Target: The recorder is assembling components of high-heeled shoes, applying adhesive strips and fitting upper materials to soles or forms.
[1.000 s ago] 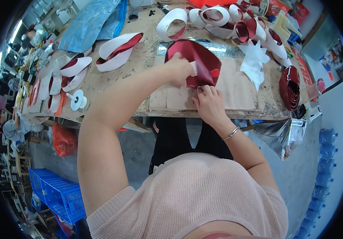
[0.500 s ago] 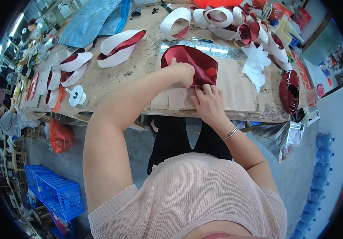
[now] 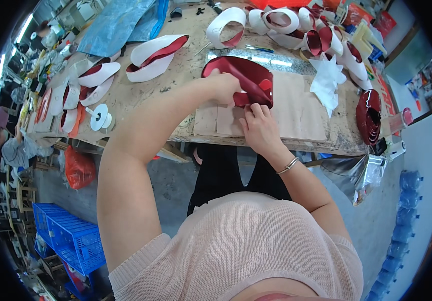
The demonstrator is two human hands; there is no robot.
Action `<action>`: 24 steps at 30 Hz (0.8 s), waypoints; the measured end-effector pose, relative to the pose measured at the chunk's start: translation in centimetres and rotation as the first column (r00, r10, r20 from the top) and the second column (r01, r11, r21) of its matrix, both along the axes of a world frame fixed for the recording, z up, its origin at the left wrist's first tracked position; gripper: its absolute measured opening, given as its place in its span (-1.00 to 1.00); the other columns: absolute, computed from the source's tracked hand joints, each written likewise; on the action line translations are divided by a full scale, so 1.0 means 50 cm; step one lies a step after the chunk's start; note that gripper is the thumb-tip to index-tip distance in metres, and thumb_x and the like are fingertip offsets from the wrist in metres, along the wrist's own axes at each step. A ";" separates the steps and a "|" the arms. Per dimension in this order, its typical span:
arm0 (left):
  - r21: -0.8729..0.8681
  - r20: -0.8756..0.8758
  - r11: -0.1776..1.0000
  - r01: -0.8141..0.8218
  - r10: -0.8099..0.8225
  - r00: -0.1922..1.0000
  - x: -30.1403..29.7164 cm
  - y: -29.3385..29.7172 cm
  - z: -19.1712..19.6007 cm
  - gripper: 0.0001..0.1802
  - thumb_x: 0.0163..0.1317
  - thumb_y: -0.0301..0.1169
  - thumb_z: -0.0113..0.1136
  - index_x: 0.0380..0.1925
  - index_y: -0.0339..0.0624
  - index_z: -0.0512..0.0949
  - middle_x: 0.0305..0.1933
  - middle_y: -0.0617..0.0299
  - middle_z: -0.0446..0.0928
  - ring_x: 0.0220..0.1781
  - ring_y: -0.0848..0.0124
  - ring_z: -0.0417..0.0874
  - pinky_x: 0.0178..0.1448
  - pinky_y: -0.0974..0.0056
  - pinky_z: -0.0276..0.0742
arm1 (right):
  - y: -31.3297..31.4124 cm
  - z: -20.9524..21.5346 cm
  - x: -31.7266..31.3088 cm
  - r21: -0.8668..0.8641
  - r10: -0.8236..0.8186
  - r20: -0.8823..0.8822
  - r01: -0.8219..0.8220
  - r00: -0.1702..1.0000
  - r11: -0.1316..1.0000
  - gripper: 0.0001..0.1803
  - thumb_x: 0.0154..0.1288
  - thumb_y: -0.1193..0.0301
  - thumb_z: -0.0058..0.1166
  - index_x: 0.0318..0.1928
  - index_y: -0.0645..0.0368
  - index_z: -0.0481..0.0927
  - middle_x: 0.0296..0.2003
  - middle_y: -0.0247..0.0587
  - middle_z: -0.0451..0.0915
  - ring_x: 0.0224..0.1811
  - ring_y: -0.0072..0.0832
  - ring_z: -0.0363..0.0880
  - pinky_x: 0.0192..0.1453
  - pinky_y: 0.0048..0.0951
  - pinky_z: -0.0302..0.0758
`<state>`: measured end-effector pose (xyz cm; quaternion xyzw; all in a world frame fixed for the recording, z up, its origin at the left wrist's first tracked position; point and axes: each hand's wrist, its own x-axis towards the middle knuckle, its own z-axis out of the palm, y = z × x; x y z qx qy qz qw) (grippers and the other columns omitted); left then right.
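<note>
Bent fingers of the right hand lie close together, their tips on the near edge of a glossy dark-red sheet folded into a curved, open pouch-like shape; whether they pinch it or only press, I cannot tell. The left hand is curled on the dark-red piece's left side, its fingertips hidden, so its grip cannot be told.

The dark-red piece sits over pale beige paper sheets. Just beyond it is a shiny dark flat slab; well to its left, a white round spool; well to its right, a bundle of nested glossy dark-red bands.

The work on this piece looks partway along: it is bent into shape, but its far side gapes and its near edge is under the hands. Left of it, a white band lined with red appears further along, already a closed loop.
</note>
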<state>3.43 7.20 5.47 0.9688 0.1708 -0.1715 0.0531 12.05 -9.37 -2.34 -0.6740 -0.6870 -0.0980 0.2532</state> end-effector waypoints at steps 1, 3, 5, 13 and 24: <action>-0.026 -0.049 0.995 -0.093 0.092 0.995 0.001 -0.002 0.001 -0.63 -0.10 -0.21 0.35 -0.25 -0.09 0.65 -0.22 0.14 0.62 -0.02 0.22 0.58 0.03 0.11 0.24 | 0.000 0.000 0.004 0.004 0.013 -0.002 -0.013 1.000 1.000 -0.61 0.23 0.32 0.03 -0.05 0.40 0.50 -0.19 -0.12 0.42 -0.12 -0.25 0.38 0.04 -0.29 0.38; -0.060 -0.075 0.981 -0.185 0.181 0.981 -0.001 0.001 -0.012 -0.53 -0.07 -0.15 0.30 -0.12 -0.08 0.64 -0.19 0.10 0.63 -0.01 0.24 0.59 0.01 0.12 0.21 | -0.007 0.002 0.011 -0.010 0.048 -0.026 -0.048 0.998 0.999 -0.61 0.24 0.31 0.03 -0.03 0.36 0.51 -0.19 -0.14 0.42 -0.12 -0.26 0.38 0.03 -0.32 0.38; -0.046 -0.045 0.980 -0.196 0.194 0.980 -0.005 -0.007 -0.011 -0.49 -0.06 -0.16 0.30 -0.05 -0.04 0.61 -0.18 0.10 0.63 0.01 0.25 0.58 0.02 0.12 0.21 | -0.007 0.004 0.014 -0.025 0.054 -0.029 -0.054 0.998 0.998 -0.61 0.24 0.31 0.04 -0.02 0.33 0.51 -0.19 -0.16 0.42 -0.12 -0.27 0.38 0.02 -0.33 0.39; 0.023 0.104 0.987 -0.159 0.156 0.982 -0.017 -0.025 -0.040 -0.58 -0.06 -0.35 0.16 -0.11 0.19 0.65 -0.17 0.18 0.62 0.05 0.22 0.54 0.04 0.02 0.23 | 0.012 0.007 -0.007 0.060 0.073 0.001 -0.073 0.997 0.996 -0.60 0.23 0.29 0.05 -0.03 0.34 0.52 -0.17 -0.17 0.40 -0.08 -0.26 0.36 0.07 -0.26 0.36; 0.263 0.066 0.900 0.347 -0.375 0.925 -0.050 0.016 0.019 -0.77 -0.04 -0.22 0.30 -0.34 0.03 0.68 -0.30 0.29 0.59 -0.05 0.28 0.55 0.01 0.17 0.32 | 0.024 -0.006 -0.019 0.006 0.025 -0.028 -0.025 0.999 1.000 -0.60 0.20 0.35 0.08 -0.03 0.38 0.51 -0.15 -0.08 0.42 -0.08 -0.18 0.36 0.00 -0.23 0.39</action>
